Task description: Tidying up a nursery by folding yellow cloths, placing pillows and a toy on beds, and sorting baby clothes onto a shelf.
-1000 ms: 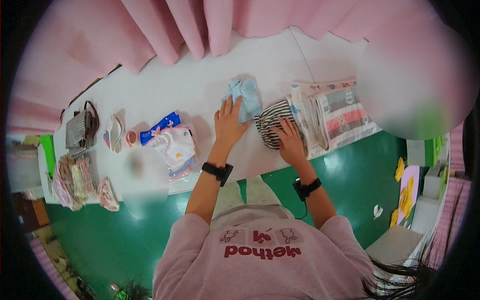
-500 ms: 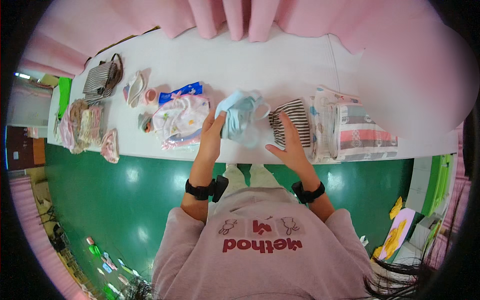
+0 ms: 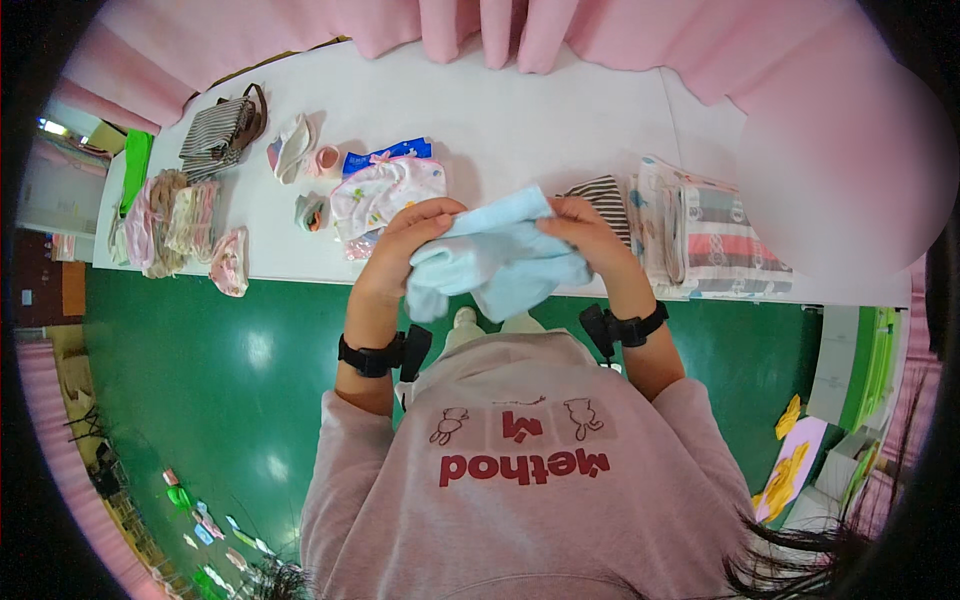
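A soft light blue baby garment [image 3: 500, 258] hangs in front of the table's near edge, its straight band uppermost and loose folds drooping below. My left hand [image 3: 405, 243] grips one end of the band, fingers closed. At the other end my right hand [image 3: 592, 234] pinches the cloth, so the band is held between both. Behind my right hand lies a brown-and-white striped fabric item [image 3: 606, 196], partly hidden. Left of the garment, a white bib-like cloth with pink trim [image 3: 385, 192] rests over a blue package [image 3: 412, 150].
Folded cloths in grey, white and pink [image 3: 715, 240] are stacked at the right of the white table [image 3: 520, 120]. Farther left are a striped bag [image 3: 215, 133], small cloth items [image 3: 292, 150], a pink patterned hat-like piece [image 3: 230, 262] and bundled cloths [image 3: 190, 222]. Pink curtains [image 3: 630, 40] hang behind.
The blue garment has come off the table toward me. My right hand, open beside the striped item before, now grips the garment too. My view has shifted slightly.
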{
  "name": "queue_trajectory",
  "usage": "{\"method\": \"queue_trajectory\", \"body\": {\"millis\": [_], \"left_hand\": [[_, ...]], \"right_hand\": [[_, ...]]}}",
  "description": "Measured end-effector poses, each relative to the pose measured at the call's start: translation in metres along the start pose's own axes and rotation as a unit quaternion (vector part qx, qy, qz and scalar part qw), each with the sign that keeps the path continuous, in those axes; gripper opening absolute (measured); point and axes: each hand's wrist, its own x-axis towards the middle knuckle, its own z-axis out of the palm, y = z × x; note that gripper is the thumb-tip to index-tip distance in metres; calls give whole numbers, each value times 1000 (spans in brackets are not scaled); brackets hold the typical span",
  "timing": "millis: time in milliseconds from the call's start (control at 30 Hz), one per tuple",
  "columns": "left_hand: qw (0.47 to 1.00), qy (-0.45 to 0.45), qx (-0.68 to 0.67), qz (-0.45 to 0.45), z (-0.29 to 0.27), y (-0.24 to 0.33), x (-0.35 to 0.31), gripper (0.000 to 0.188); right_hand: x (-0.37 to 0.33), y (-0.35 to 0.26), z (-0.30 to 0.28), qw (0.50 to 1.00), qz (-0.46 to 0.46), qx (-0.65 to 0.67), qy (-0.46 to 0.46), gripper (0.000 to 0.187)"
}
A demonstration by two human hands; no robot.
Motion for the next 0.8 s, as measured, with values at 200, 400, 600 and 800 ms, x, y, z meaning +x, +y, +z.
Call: {"method": "queue_trajectory", "body": {"millis": [200,400,600,800], "left_hand": [[937,-78,337,42,-23,-8,-1,47],[964,2,237,123,21,-10,26,25],[961,-13,199,190,21,6,21,8],[956,48,161,238,10,17,17,10]], "right_hand": [[0,-12,2,996,1,-80,30,27],[-1,-31,19,985,-53,-137,-90,37],[-16,-49,-3,913,25,-396,-98,62],[-23,-36,-31,945,-48,-322,24,51]]}}
